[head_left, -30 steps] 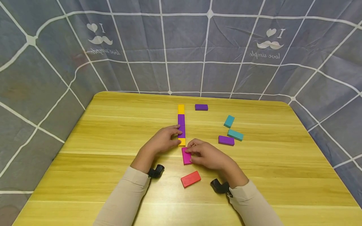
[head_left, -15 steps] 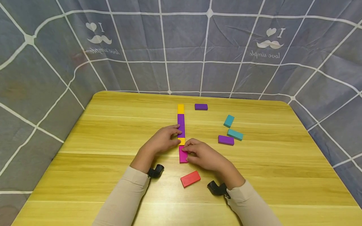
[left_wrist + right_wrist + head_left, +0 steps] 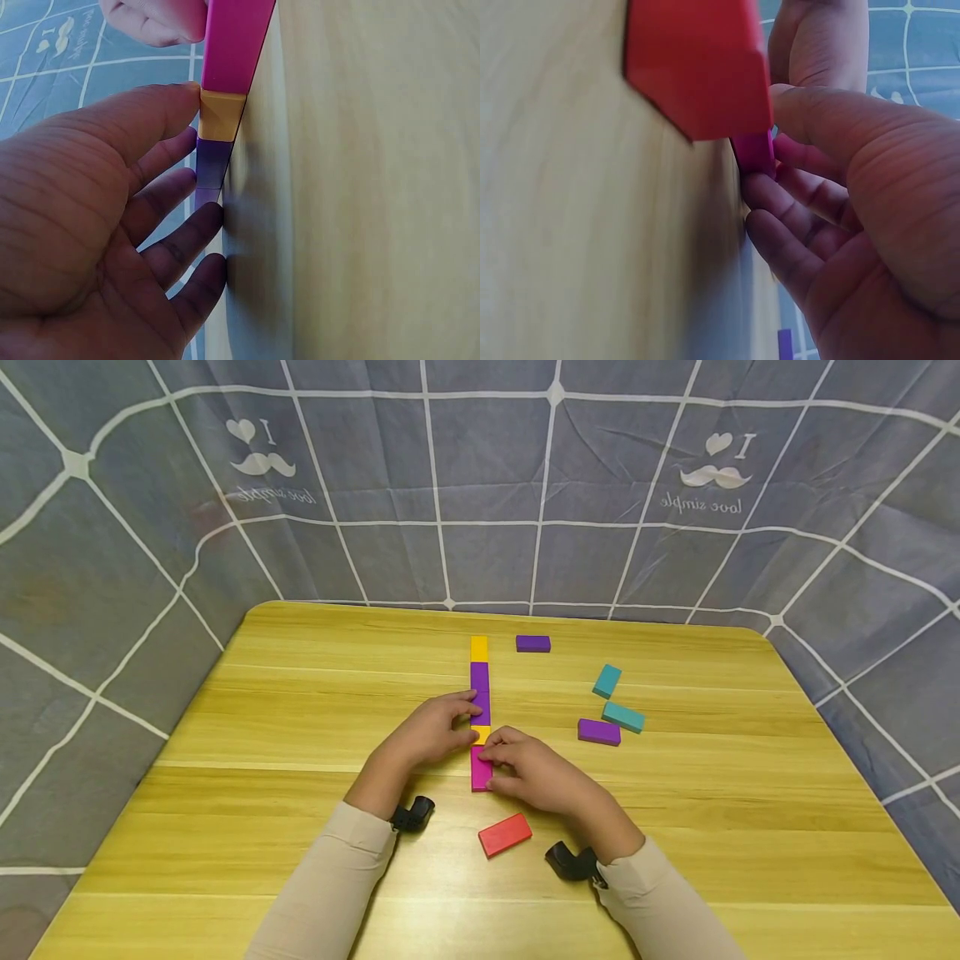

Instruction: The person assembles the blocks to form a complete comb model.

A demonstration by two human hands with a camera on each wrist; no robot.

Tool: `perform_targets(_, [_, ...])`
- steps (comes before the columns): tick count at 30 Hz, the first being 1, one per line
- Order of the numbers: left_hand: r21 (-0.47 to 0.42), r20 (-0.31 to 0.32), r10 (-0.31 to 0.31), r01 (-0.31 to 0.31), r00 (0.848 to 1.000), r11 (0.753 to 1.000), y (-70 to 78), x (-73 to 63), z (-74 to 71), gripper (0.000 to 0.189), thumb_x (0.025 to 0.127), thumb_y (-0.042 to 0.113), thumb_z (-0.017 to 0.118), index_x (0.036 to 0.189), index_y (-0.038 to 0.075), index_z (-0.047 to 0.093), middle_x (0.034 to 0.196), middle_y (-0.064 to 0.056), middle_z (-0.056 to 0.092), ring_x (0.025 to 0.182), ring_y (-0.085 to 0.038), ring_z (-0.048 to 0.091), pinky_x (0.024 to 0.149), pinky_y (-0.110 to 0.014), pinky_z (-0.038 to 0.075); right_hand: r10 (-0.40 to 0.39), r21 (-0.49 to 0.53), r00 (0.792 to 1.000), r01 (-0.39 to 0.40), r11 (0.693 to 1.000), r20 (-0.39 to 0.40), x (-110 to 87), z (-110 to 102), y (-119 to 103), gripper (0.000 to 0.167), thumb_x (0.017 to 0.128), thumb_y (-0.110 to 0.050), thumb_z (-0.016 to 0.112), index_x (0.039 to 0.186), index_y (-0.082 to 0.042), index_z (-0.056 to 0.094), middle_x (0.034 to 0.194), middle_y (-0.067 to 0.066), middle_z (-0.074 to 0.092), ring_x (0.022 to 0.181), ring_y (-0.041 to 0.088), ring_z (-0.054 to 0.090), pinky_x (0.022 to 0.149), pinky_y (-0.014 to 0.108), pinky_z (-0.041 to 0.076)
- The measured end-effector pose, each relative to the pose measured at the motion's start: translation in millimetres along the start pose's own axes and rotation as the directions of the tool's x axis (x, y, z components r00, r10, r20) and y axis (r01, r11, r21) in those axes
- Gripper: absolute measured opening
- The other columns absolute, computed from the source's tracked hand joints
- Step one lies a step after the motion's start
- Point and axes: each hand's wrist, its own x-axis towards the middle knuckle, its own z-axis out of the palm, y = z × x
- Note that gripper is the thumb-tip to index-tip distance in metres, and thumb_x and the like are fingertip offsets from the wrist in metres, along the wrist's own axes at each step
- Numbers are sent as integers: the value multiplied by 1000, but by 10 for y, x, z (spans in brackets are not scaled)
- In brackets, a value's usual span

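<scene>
A straight row runs toward me on the table: a far yellow block (image 3: pixel 479 648), two purple blocks (image 3: pixel 479 676), a near yellow block (image 3: pixel 484 734) and a magenta block (image 3: pixel 477 771). My left hand (image 3: pixel 433 729) rests along the row's left side, thumb at the near yellow block and extended fingers by the purple ones. My right hand (image 3: pixel 542 772) holds the magenta block from the right with fingertips and thumb. In the left wrist view, the magenta block (image 3: pixel 234 49) meets the near yellow block (image 3: pixel 223 116) end to end.
A red block (image 3: pixel 505 836) lies in front of the row. Right of it are a purple block (image 3: pixel 598 732), two teal blocks (image 3: pixel 623 717) and a far dark purple block (image 3: pixel 533 644). A grey gridded curtain (image 3: pixel 495 468) surrounds the wooden table (image 3: pixel 300 693).
My right hand has slid the magenta block left and slightly away from me, bringing it into line with the row's near end. The left hand has stayed in place.
</scene>
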Motion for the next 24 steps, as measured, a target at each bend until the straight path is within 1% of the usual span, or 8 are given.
perform_targets(13, [8,1,12,-12,1000,1000,-9,11,19,42,94,18,68,133,4,62,154,-7,42,141,-30,38,116,-43,29,22,2,1000,-22,1000,-12,15,21,-7,31,92,-17,72,119,-3,70,114,1,56,95,16,55,82,26,48])
perform_targets(19, [2,3,6,-6,1000,1000,9,-5,22,42,94,18,68,133,4,62,155,-7,41,141,-30,38,116,-44,29,25,0,1000,-25,1000,-14,13,28,0,31,92,-17,72,120,-4,70,113,0,56,95,16,55,82,26,48])
perform_targets(24, [15,2,-4,4,1000,1000,21,-19,16,42,94,18,68,134,4,62,155,-7,41,141,-30,38,116,-44,29,22,4,1000,-22,1000,-11,12,27,-4,32,92,-17,71,121,-4,69,114,0,55,95,15,54,83,27,48])
